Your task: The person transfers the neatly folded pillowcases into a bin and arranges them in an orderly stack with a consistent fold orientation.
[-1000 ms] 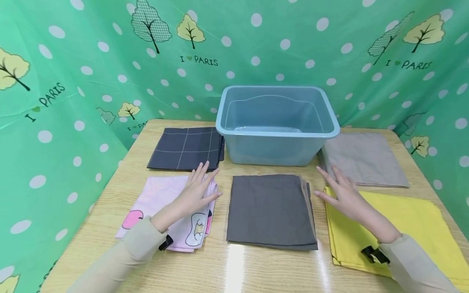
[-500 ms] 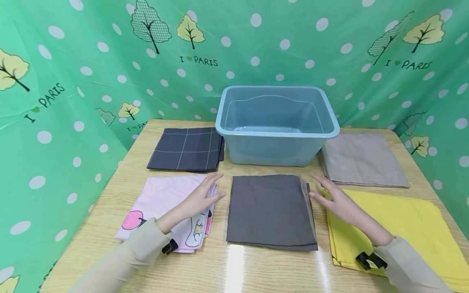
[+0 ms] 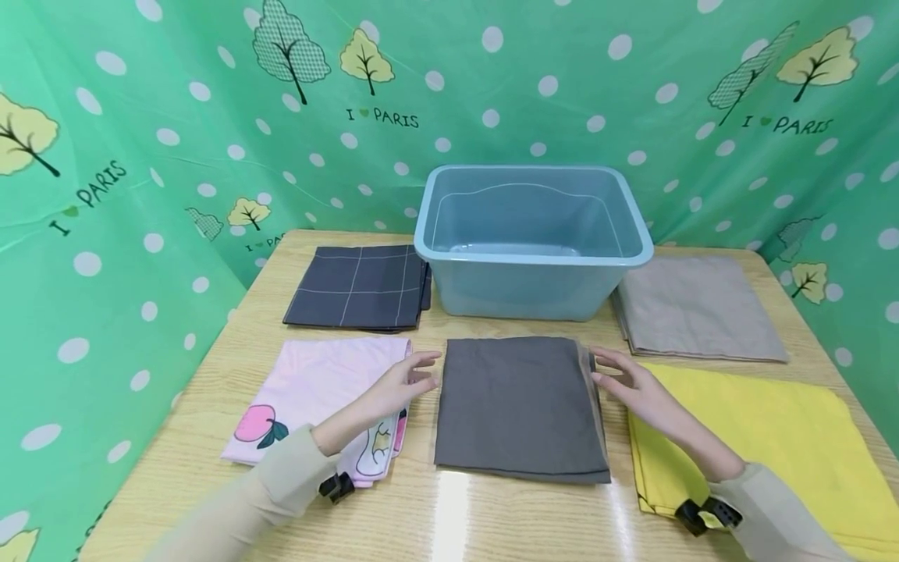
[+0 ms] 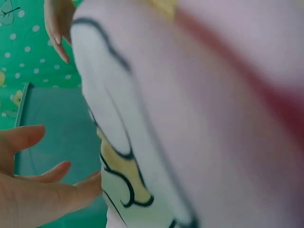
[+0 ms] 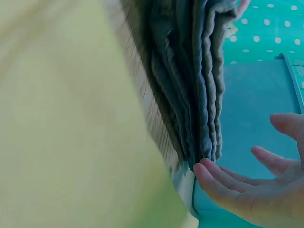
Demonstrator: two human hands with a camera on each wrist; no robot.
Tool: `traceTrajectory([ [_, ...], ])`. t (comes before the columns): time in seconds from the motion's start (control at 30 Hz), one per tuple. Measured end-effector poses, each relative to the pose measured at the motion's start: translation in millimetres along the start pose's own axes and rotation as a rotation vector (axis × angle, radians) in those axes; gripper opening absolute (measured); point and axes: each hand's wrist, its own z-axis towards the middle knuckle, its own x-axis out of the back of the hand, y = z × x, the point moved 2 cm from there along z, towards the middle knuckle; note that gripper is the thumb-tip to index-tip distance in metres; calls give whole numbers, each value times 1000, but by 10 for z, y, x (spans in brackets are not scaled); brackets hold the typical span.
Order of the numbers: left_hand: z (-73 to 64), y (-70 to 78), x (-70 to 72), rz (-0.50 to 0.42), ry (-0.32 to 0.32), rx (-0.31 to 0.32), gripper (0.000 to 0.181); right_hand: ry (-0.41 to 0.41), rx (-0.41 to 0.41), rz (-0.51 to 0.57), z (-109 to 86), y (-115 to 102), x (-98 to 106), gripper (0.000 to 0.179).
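The dark grey cloth (image 3: 520, 410), at lower centre, is flanked by the left hand (image 3: 390, 392) and right hand (image 3: 642, 396), fingers parted (nothing pinched; right-edge contact unclear), presumably so both edges are kept reachable.

The dark grey cloth (image 3: 516, 406) lies flat on the desk (image 3: 530, 523), folded into a neat, roughly square stack of layers, a brownish strip along its right side. The left hand (image 3: 389, 390) is just beside its left edge, the right hand (image 3: 642, 394) at its right edge.
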Motion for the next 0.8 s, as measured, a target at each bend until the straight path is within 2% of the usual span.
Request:
traceTrajectory([
  [0.13,-11,-1,-67,-30,-26,58,48,-16,-39,123,-13,-6,-15,50],
  [0.27,1,-9,-125,-126,-23,123,48,-30,-100,207,-15,0,-28,52],
  [0.5,44,-61,-217,-350,51,275,44,-66,-207,296,-20,64,-58,56],
  [0.67,54,-72,-264,-435,101,322,42,-75,-258,347,-24,83,-89,56],
  [0.8,58,-68,-295,-467,133,347,43,-76,-306,408,-16,92,-110,57],
])
